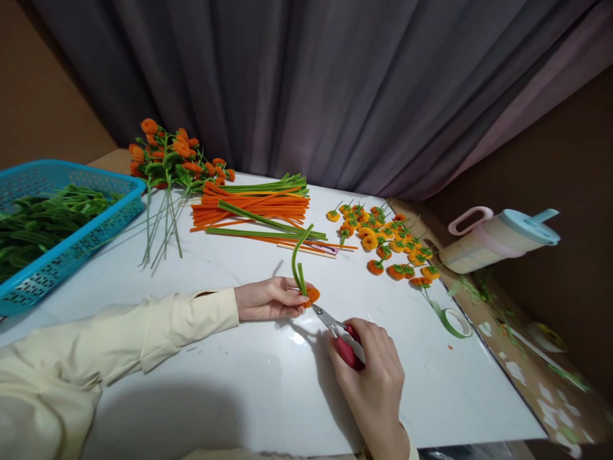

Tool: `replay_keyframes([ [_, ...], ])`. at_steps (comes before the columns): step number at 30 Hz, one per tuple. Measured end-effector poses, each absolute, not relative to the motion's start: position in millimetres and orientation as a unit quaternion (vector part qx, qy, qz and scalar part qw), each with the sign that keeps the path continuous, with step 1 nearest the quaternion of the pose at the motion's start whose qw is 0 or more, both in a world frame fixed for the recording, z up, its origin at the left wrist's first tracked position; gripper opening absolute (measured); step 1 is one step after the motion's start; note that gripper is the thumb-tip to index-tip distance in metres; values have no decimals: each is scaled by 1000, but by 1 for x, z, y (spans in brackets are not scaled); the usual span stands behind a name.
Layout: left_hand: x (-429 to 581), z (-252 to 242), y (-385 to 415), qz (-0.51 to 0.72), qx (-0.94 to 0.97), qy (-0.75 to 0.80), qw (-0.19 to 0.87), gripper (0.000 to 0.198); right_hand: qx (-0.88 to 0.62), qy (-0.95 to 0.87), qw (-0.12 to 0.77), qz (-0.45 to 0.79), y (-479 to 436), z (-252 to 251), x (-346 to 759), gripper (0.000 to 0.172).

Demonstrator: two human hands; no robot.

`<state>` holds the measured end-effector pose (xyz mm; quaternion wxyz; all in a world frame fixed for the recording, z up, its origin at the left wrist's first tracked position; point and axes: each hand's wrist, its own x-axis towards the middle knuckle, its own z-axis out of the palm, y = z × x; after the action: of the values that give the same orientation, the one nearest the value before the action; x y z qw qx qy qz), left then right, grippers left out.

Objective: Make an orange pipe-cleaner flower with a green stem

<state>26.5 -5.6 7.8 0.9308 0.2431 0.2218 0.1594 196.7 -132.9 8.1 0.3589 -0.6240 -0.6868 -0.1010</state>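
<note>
Right hand (371, 377), wrapped around red-handled silver metal pliers (334, 327), is nearest, the tips at the small fuzzy orange flower head (313, 294) that the left hand (271, 298) pinches above the glossy white tabletop (230, 396). Slender fuzzy green stems (295, 260) rise beside it.

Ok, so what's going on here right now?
A person is working on a fuzzy orange piece at a white table. The left hand pinches the orange piece, with green strips standing up from it. The right hand holds red-handled pliers, their tips at the piece's lower edge; whether they grip it is unclear. Beyond lie orange strips and, to the right, small orange and yellow flower heads.
</note>
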Motion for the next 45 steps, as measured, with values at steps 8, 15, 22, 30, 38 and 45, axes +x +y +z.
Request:
replay_keyframes([
  [8,28,8,-14,178,209,225,935,20,-618,-707,322,-119,-133,10,201,9],
  [15,31,18,-24,178,185,210,944,16,-608,-714,311,-155,-127,13,204,7],
  [22,32,22,-24,194,167,219,941,14,-580,-740,271,-207,-109,21,213,9],
  [30,30,18,-18,216,158,239,933,14,-534,-770,263,-233,-88,25,222,15],
  [38,32,16,-14,230,155,254,927,13,-516,-783,273,-213,-77,19,229,14],
  [45,31,14,-10,248,152,260,921,15,-500,-795,265,-217,-68,26,232,17],
])
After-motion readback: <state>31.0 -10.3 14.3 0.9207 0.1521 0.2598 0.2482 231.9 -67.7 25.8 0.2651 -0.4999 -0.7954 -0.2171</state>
